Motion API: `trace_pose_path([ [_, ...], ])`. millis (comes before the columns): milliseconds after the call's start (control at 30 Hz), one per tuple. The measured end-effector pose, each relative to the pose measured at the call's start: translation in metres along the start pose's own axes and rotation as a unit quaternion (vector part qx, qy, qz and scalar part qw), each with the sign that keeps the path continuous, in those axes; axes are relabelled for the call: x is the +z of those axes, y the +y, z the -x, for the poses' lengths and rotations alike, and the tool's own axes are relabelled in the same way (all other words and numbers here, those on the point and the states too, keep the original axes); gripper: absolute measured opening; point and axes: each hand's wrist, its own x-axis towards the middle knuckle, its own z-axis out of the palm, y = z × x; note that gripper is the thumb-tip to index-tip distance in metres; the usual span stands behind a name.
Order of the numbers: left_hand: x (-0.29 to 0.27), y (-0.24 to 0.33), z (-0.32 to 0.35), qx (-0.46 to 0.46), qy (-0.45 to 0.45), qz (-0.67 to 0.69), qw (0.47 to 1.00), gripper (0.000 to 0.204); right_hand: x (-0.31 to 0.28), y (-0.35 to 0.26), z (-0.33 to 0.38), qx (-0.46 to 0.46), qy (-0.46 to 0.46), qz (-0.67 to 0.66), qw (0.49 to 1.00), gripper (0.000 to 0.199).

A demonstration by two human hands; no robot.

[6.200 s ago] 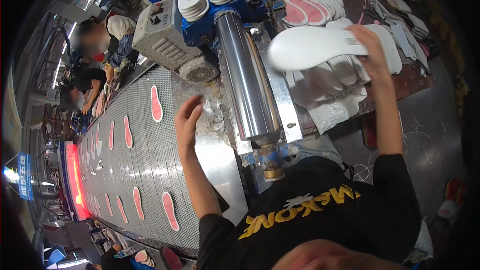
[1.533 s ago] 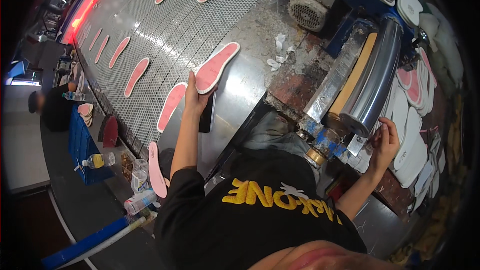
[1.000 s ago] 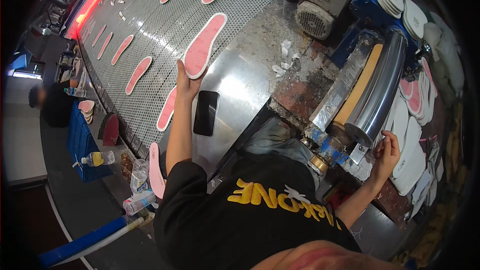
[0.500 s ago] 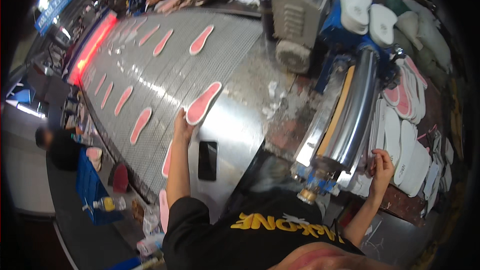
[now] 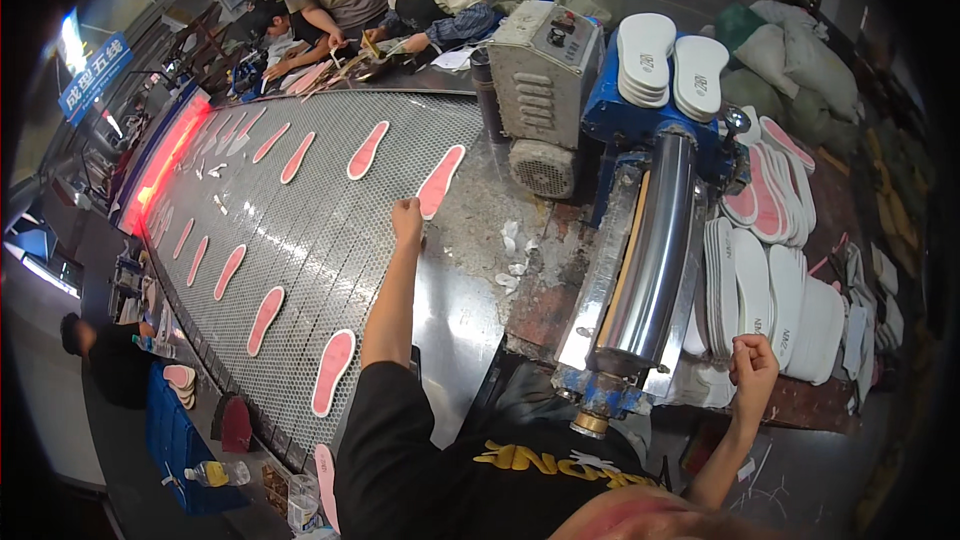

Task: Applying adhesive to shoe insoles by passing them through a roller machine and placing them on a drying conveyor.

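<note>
My left hand point(image 5: 407, 222) is closed on the heel end of a pink insole point(image 5: 441, 183) with a white rim, at the near edge of the mesh conveyor point(image 5: 320, 210). Several more pink insoles lie spaced out along that belt, one large pink insole point(image 5: 334, 372) left of my forearm. At the right, my right hand point(image 5: 755, 365) has its fingers curled at the lower end of the white insoles point(image 5: 752, 285), which are fanned out in overlapping rows. Whether its fingertips pinch one of them is hidden.
Between my hands stands a machine with a shiny steel roller point(image 5: 655, 260) and a grey motor housing point(image 5: 545, 85). White insoles point(image 5: 645, 55) are stacked on its blue top. Pink insoles point(image 5: 780, 195) lie beyond the right rows. Co-workers point(image 5: 430, 10) work at the far end.
My left hand has carried the pink insole away from me and slightly right across the belt. My view has shifted, showing more of the far end. My right hand stays by the white insoles.
</note>
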Motion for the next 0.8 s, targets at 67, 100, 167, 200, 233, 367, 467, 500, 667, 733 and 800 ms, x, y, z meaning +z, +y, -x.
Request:
trace_pose_path([
  [67, 0.000, 0.027, 0.049, 0.020, -0.078, -0.024, 0.996, 0.030, -0.004, 0.010, 0.003, -0.004, 0.004, 0.010, 1.000, 0.013],
  [100, 0.010, 0.041, 0.074, 0.072, -0.107, -0.083, 0.988, 0.030, -0.011, 0.016, 0.007, -0.008, 0.011, 0.016, 1.000, 0.019],
  [167, 0.007, 0.034, 0.105, 0.186, -0.081, -0.121, 0.972, 0.028, -0.015, 0.022, 0.004, -0.010, 0.003, 0.031, 0.999, 0.023],
  [200, 0.008, 0.037, 0.117, 0.190, -0.099, -0.122, 0.969, 0.028, -0.017, 0.022, 0.006, -0.010, 0.006, 0.050, 0.999, 0.028],
  [233, 0.010, 0.041, 0.127, 0.209, -0.103, -0.144, 0.962, 0.027, -0.015, 0.020, 0.004, -0.024, 0.017, 0.076, 0.997, 0.033],
  [367, -0.002, 0.022, 0.137, 0.264, -0.087, -0.226, 0.934, 0.024, 0.017, 0.002, -0.008, -0.107, -0.013, 0.148, 0.983, 0.025],
  [467, -0.005, 0.041, 0.150, 0.287, -0.091, -0.255, 0.919, 0.025, 0.019, -0.008, -0.011, -0.137, 0.011, 0.195, 0.971, 0.013],
  [500, -0.002, 0.045, 0.152, 0.294, -0.081, -0.252, 0.918, 0.026, 0.012, -0.010, -0.012, -0.125, 0.029, 0.199, 0.972, 0.013],
  [667, 0.006, 0.046, 0.155, 0.293, -0.103, -0.280, 0.908, 0.029, -0.026, -0.006, -0.019, -0.169, 0.212, 0.488, 0.830, 0.027],
  [733, 0.004, 0.046, 0.156, 0.290, -0.103, -0.281, 0.909, 0.031, -0.032, -0.007, -0.021, -0.113, 0.175, 0.502, 0.839, 0.034],
  [800, 0.002, 0.045, 0.156, 0.285, -0.095, -0.280, 0.912, 0.032, -0.029, -0.008, -0.019, -0.064, 0.135, 0.513, 0.846, 0.040],
])
